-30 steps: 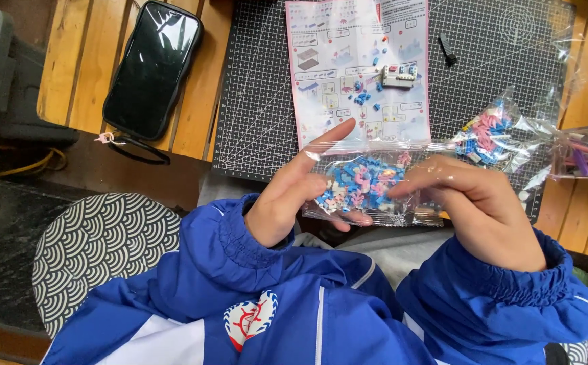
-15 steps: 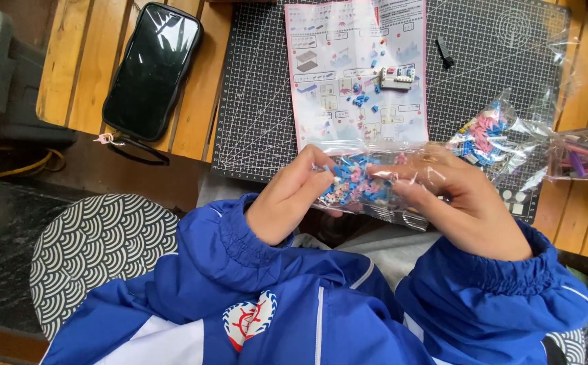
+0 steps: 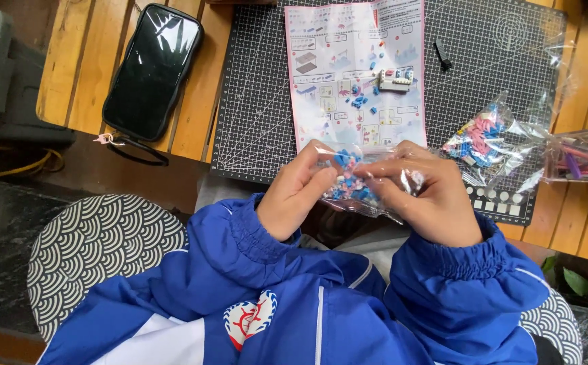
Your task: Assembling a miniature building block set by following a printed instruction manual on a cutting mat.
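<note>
Change: both hands have pulled in closer since a second ago, when the left fingers were spread open over the bag; now they're curled onto it, and the bag sits bunched between the two hands instead of stretched out flat.
Left hand (image 3: 298, 196): fingers and thumb pinched together on the left end of the small clear bag of pieces (image 3: 351, 181).
Right hand (image 3: 426, 196): clamped on the right end of the same bag, fingertips curled over the top edge, almost meeting the left fingers.
Bag in hand: clear plastic, crumpled, full of tiny blue, pink and white pieces. It's held just off the near edge of the table, over the person's lap, in front of the near edge of the cutting mat (image 3: 260, 94).
Instruction sheet (image 3: 355, 67): pink-bordered, lying flat on the mat, its near edge just behind the hands. A small white built piece (image 3: 395, 80) and a few loose blue bits (image 3: 358, 101) sit on it.
Second bag (image 3: 486, 142): another clear bag of coloured pieces, at the mat's near right corner, just right of the right hand.
Third bag (image 3: 584, 154): long clear one with pink and purple parts, at the table's right edge.
Phone (image 3: 153, 67): black, screen up, on the wooden table (image 3: 77, 61) left of the mat, well apart from the hands.
Small black tool (image 3: 442, 54): on the mat, right of the sheet.
</note>
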